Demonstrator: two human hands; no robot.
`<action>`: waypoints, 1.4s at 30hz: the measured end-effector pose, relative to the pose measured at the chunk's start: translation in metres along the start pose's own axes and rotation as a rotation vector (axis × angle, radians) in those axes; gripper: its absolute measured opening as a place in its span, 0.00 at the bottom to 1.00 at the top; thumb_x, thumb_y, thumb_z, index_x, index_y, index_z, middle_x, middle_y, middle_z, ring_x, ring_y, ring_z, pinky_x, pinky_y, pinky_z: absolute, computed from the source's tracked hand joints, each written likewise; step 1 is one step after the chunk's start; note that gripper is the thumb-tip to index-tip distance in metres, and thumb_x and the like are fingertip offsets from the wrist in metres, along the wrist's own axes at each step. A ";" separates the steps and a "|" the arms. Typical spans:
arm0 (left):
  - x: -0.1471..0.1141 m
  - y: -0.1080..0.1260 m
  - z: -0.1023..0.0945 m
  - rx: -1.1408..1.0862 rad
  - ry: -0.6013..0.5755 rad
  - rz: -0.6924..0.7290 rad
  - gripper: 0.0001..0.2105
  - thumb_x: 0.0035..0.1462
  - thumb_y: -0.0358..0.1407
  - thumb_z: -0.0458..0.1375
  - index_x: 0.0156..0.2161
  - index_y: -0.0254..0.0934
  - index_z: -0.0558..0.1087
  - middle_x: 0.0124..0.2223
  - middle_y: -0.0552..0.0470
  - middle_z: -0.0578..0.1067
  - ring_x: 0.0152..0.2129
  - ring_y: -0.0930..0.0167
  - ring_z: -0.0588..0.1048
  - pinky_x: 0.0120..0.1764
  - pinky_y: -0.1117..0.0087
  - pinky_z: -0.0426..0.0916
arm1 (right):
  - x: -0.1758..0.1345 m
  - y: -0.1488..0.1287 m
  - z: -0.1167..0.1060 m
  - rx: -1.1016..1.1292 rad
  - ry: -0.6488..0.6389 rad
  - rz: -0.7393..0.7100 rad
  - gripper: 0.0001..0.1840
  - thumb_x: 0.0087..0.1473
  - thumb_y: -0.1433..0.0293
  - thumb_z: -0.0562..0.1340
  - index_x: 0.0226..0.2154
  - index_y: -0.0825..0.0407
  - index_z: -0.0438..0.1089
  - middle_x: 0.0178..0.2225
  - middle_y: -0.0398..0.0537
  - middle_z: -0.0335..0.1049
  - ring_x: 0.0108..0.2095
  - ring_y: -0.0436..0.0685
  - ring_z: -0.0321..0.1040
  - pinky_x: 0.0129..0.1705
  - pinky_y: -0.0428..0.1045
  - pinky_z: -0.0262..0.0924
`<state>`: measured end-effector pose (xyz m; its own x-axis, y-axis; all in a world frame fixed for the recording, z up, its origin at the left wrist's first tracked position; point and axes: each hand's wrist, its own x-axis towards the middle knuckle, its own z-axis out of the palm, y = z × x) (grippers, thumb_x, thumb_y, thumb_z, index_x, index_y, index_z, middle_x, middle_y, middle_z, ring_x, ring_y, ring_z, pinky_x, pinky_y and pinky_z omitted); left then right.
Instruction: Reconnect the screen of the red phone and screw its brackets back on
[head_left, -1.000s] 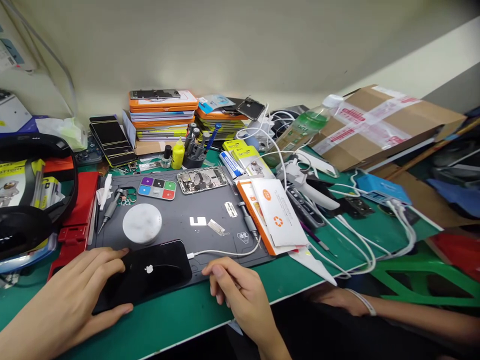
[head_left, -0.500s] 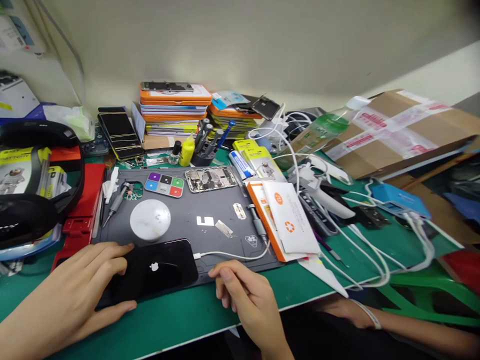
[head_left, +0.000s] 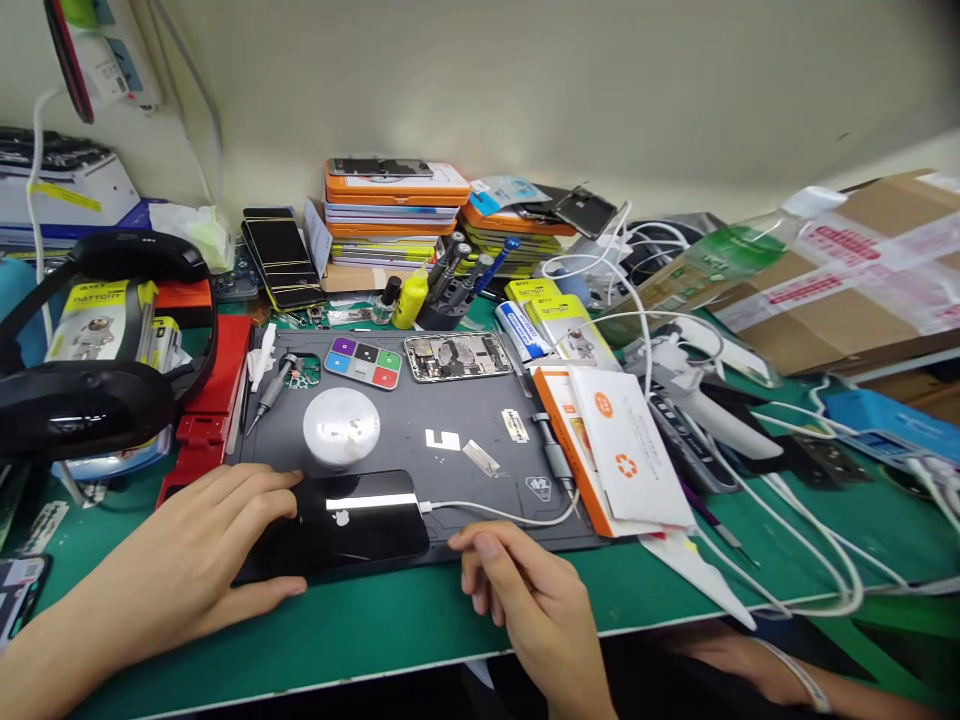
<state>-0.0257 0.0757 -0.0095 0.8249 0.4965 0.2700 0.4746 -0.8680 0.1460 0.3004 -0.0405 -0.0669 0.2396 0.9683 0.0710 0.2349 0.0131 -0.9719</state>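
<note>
A black smartphone [head_left: 375, 545] lies screen up across the near edge of the grey work mat, its dark screen showing a white apple logo and a bright reflected strip. My left hand [head_left: 225, 535] spans its left end, fingers over the far side and thumb at the near edge. A white charging cable [head_left: 487, 512] is plugged into the phone's right end. My right hand [head_left: 529, 595] rests by the table edge, fingers loosely curled and nothing visible in them. Just beyond the phone sits a round white disc [head_left: 342, 428].
On the mat are an opened phone [head_left: 457, 357], a coloured magnetic tray [head_left: 363, 363], a screwdriver [head_left: 271, 392] and a razor blade [head_left: 515, 426]. White boxes [head_left: 637, 450] and tangled cables crowd the right. A black headset [head_left: 97, 400] stands left. Another person's arm [head_left: 750, 672] shows lower right.
The view has swung left, so everything appears further right. A bright reflection now crosses the phone screen. Both hands keep about the same pose and place.
</note>
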 end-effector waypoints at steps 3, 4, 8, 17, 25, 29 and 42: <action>0.000 0.001 0.000 -0.036 0.001 -0.024 0.19 0.80 0.53 0.54 0.58 0.40 0.72 0.59 0.46 0.83 0.55 0.62 0.82 0.55 0.62 0.75 | 0.000 -0.001 0.000 -0.003 0.002 0.008 0.26 0.77 0.50 0.61 0.36 0.50 0.82 0.22 0.44 0.73 0.18 0.49 0.69 0.18 0.42 0.60; 0.000 0.001 0.000 -0.047 0.001 -0.035 0.19 0.80 0.53 0.54 0.58 0.40 0.72 0.59 0.46 0.83 0.54 0.62 0.82 0.54 0.62 0.76 | 0.000 -0.001 0.000 -0.004 0.003 0.012 0.26 0.77 0.50 0.61 0.36 0.50 0.82 0.22 0.44 0.73 0.17 0.49 0.69 0.18 0.42 0.60; -0.001 0.002 -0.001 -0.069 0.002 -0.057 0.20 0.80 0.53 0.54 0.61 0.40 0.70 0.56 0.46 0.83 0.52 0.62 0.83 0.52 0.63 0.77 | -0.002 -0.002 0.000 -0.010 0.004 0.041 0.27 0.76 0.48 0.62 0.36 0.50 0.82 0.22 0.44 0.72 0.18 0.49 0.68 0.19 0.42 0.60; 0.000 0.005 0.000 -0.050 -0.037 -0.077 0.21 0.82 0.51 0.50 0.66 0.39 0.65 0.58 0.46 0.81 0.53 0.64 0.83 0.53 0.65 0.77 | -0.008 0.004 -0.004 -0.025 -0.006 0.077 0.26 0.76 0.48 0.62 0.38 0.50 0.82 0.23 0.44 0.72 0.20 0.49 0.69 0.20 0.41 0.62; -0.001 0.005 0.001 -0.081 -0.051 -0.039 0.20 0.79 0.51 0.56 0.62 0.38 0.67 0.59 0.42 0.80 0.54 0.58 0.81 0.54 0.59 0.77 | -0.010 0.010 -0.008 -0.048 -0.006 0.070 0.23 0.76 0.50 0.63 0.38 0.50 0.81 0.24 0.44 0.73 0.20 0.50 0.69 0.20 0.41 0.64; -0.001 0.005 0.003 -0.073 -0.068 -0.030 0.23 0.74 0.49 0.65 0.62 0.37 0.67 0.60 0.40 0.79 0.55 0.56 0.80 0.55 0.57 0.77 | -0.011 0.011 -0.007 -0.057 0.004 0.067 0.23 0.76 0.51 0.63 0.39 0.50 0.81 0.24 0.44 0.73 0.20 0.50 0.69 0.20 0.41 0.64; -0.002 0.008 0.004 -0.074 -0.085 -0.031 0.25 0.73 0.50 0.66 0.64 0.36 0.67 0.60 0.41 0.78 0.55 0.56 0.78 0.55 0.57 0.74 | -0.010 0.004 -0.006 -0.048 0.021 0.041 0.21 0.76 0.53 0.64 0.37 0.50 0.81 0.23 0.44 0.73 0.18 0.49 0.69 0.19 0.39 0.63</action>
<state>-0.0222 0.0679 -0.0130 0.8347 0.5195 0.1826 0.4791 -0.8486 0.2243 0.3047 -0.0513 -0.0706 0.2701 0.9621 0.0363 0.2692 -0.0393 -0.9623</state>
